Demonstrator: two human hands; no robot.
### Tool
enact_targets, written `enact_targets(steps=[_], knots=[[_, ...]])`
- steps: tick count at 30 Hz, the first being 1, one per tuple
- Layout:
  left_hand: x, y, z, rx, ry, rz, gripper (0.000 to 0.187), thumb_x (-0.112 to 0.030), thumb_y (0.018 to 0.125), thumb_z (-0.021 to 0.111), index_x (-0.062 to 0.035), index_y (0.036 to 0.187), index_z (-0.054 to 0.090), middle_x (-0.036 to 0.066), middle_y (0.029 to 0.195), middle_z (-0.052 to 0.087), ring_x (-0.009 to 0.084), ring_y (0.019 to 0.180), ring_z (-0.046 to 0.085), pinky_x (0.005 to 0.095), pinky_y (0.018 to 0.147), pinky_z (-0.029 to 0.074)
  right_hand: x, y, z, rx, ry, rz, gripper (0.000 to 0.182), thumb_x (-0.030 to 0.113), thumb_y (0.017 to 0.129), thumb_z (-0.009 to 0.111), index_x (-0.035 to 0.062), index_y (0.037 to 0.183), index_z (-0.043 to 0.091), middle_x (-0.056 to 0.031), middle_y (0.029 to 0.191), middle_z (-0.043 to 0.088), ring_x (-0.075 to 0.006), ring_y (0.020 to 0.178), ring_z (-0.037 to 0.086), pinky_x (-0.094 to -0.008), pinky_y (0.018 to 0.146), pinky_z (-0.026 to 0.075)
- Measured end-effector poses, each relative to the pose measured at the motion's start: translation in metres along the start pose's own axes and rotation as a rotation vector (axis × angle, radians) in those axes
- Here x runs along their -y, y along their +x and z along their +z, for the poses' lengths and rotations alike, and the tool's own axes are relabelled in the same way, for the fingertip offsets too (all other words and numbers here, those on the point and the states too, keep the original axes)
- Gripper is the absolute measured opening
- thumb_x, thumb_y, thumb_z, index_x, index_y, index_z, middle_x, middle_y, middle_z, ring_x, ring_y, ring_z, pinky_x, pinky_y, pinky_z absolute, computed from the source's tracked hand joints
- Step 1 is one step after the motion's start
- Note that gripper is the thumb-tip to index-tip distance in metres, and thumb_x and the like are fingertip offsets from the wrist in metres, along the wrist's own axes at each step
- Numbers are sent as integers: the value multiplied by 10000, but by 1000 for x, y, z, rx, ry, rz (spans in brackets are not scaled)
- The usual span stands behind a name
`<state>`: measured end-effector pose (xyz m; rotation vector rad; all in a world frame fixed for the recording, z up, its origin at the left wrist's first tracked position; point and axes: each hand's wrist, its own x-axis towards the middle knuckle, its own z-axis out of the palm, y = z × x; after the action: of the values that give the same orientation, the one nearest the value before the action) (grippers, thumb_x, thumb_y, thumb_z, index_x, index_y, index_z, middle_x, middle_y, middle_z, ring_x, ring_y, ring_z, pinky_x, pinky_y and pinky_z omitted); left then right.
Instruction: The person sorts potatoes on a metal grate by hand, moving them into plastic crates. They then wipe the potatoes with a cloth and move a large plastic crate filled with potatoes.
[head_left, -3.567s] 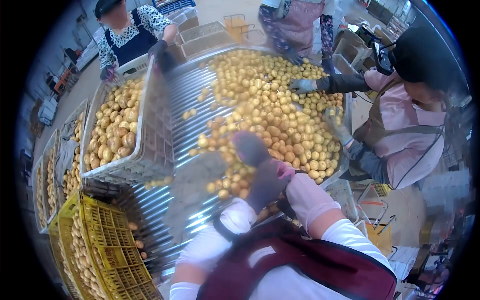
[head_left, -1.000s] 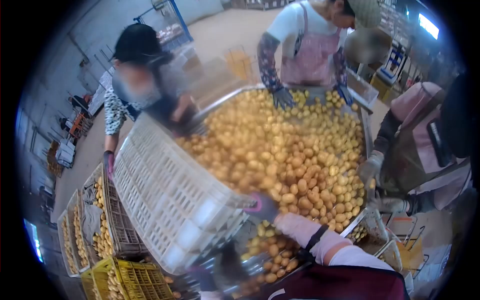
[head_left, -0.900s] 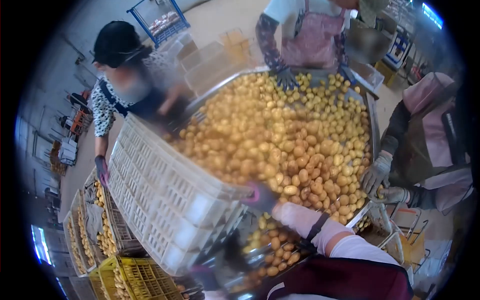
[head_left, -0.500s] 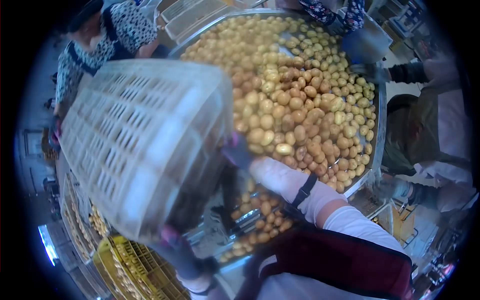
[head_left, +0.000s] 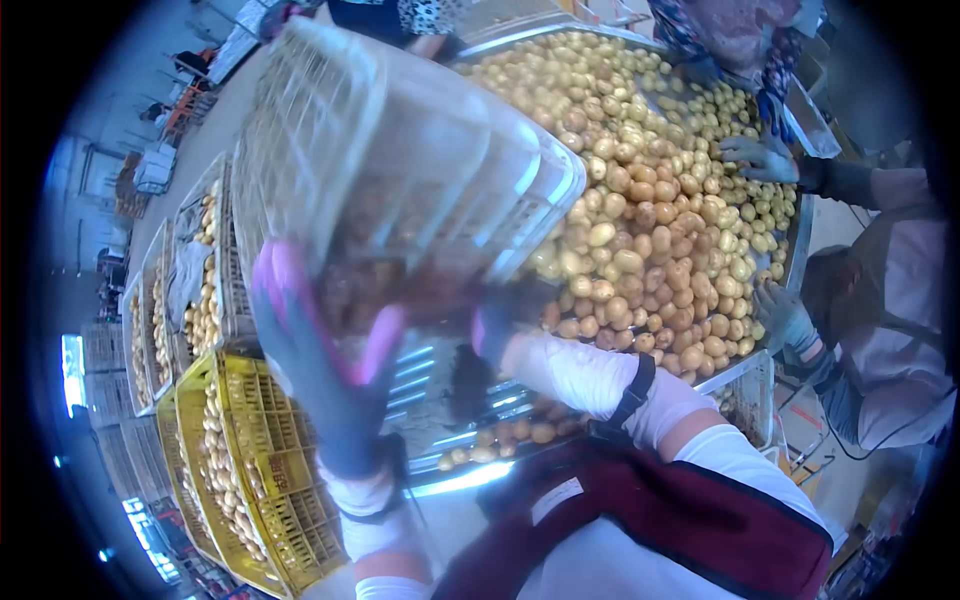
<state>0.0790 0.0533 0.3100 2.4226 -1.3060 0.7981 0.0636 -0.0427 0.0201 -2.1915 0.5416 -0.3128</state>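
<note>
Your left gloved hand (head_left: 335, 385) is spread, thumb apart from fingers, overlapping the plastic crate's (head_left: 450, 150) near left part; contact is unclear. The crate tilts just beyond, left of the potatoes (head_left: 665, 240). Your blurred right hand (head_left: 500, 322), near its right side, hides its grip.

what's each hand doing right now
Left hand: open, fingers spread at the white crate.
Right hand: beside the crate, grip too blurred to tell.

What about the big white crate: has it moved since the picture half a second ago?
Yes. Judged against the yellow crate, the white crate has shifted up and to the right in the view, though the camera moved too.
</note>
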Motion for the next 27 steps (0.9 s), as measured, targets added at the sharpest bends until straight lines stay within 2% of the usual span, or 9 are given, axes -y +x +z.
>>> enact_targets(steps=[5, 7, 9, 11, 13, 16, 20, 24, 27], knots=[[24, -91, 12, -307, -228, -98, 761, -209, 877, 694, -11, 1511, 321, 234, 1555, 301, 373, 1459, 277, 522, 1195, 221, 49, 0, -48, -78, 434, -673, 589, 324, 937, 617, 43, 1431, 462, -124, 1365, 563, -280, 1240, 561, -405, 1015, 468], [37, -140, 39, -206, -295, -168, 746, -153, 865, 691, -32, 1509, 334, 229, 1554, 307, 374, 1464, 271, 512, 1194, 235, 77, 2, -110, 134, 529, -570, 650, 365, 912, 676, 32, 1428, 465, -133, 1382, 550, -273, 1254, 551, -391, 1031, 458], [44, -182, 73, -57, -347, -199, 708, -125, 853, 696, -47, 1483, 382, 225, 1511, 367, 386, 1417, 339, 504, 1166, 285, 86, 0, -136, 313, 760, -70, 643, 349, 942, 658, 33, 1455, 434, -157, 1401, 541, -259, 1254, 555, -357, 1043, 463], [46, -234, 115, 35, -452, -263, 677, -193, 877, 686, -39, 1473, 402, 223, 1470, 419, 414, 1384, 376, 509, 1146, 315, 34, -9, -130, 5, 277, -176, 592, 448, 904, 666, 48, 1329, 571, -173, 1278, 600, -347, 1224, 562, -403, 1023, 453], [34, -259, 128, 123, -482, -291, 696, -281, 908, 667, -28, 1489, 380, 222, 1475, 413, 430, 1401, 345, 514, 1159, 294, 18, -40, -143, 33, 83, 31, 582, 371, 900, 700, -4, 1324, 565, -191, 1310, 598, -277, 1238, 566, -364, 1002, 470], [22, -282, 136, 379, -382, -292, 682, -303, 904, 652, -36, 1477, 399, 209, 1478, 422, 413, 1401, 359, 519, 1156, 292, -17, -85, -129, 78, -454, -132, 656, 401, 877, 681, 79, 1416, 489, -216, 1426, 476, -386, 1351, 424, -497, 1101, 341], [48, -293, 139, 743, -565, -396, 595, -299, 880, 644, -71, 1410, 499, 184, 1398, 522, 385, 1350, 431, 523, 1128, 319, 9, -127, -123, 50, -513, -62, 739, 448, 866, 653, 180, 1501, 387, -235, 1554, 271, -479, 1435, 230, -619, 1150, 177], [50, -286, 56, 538, -503, -490, 486, -234, 885, 632, -45, 1328, 561, 158, 1139, 637, 338, 1082, 585, 444, 917, 442, 14, -116, -125, 301, -522, 205, 768, 491, 861, 659, 251, 1525, 355, -250, 1590, 174, -500, 1456, 159, -615, 1175, 133], [99, -312, 126, 216, -666, -566, 444, -233, 916, 621, -5, 1293, 572, 129, 1028, 660, 273, 945, 620, 383, 809, 473, 8, -110, -130, 363, -544, 208, 783, 514, 852, 668, 278, 1527, 349, -240, 1604, 145, -511, 1459, 137, -610, 1182, 118]])
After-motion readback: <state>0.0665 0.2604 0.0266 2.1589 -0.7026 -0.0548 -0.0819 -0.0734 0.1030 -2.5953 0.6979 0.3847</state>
